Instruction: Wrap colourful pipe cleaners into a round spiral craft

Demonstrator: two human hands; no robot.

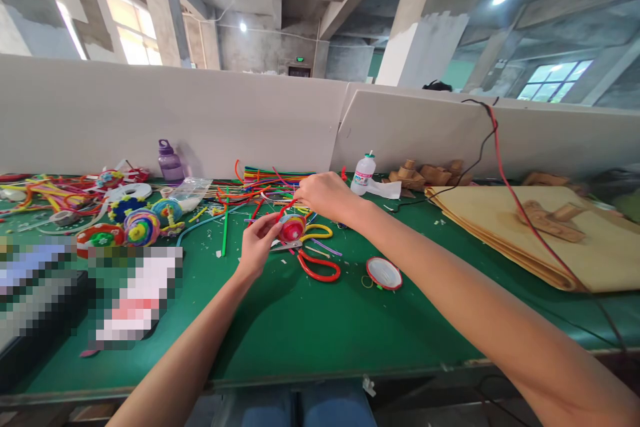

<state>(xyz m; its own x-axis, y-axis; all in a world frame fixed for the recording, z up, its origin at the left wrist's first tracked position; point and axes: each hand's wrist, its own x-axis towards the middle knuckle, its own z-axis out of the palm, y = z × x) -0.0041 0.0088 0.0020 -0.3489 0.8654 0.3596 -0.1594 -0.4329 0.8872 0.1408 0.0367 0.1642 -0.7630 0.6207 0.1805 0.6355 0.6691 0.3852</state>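
Note:
My left hand (257, 240) is closed in a pinch on a red pipe cleaner (287, 207), beside a round red and pink coiled piece (292, 231). The strand runs up to my right hand (324, 193), whose fingers are closed on its other end. Whether the coil is joined to this strand is hard to make out. Just below my hands lie scissors (320, 273) with one red and one yellow handle loop, their blades partly hidden. A red-rimmed round piece with a pale centre (384, 273) rests to the right, under my right forearm.
Finished-looking coiled pipe-cleaner pieces (142, 227) sit at the left, near a roll of white tape (129, 192). Loose pipe cleaners (255, 177) spread along the back. A purple bottle (171, 163), a white glue bottle (363, 173), wooden pieces (409, 175) and folded brown paper (500, 233) stand around.

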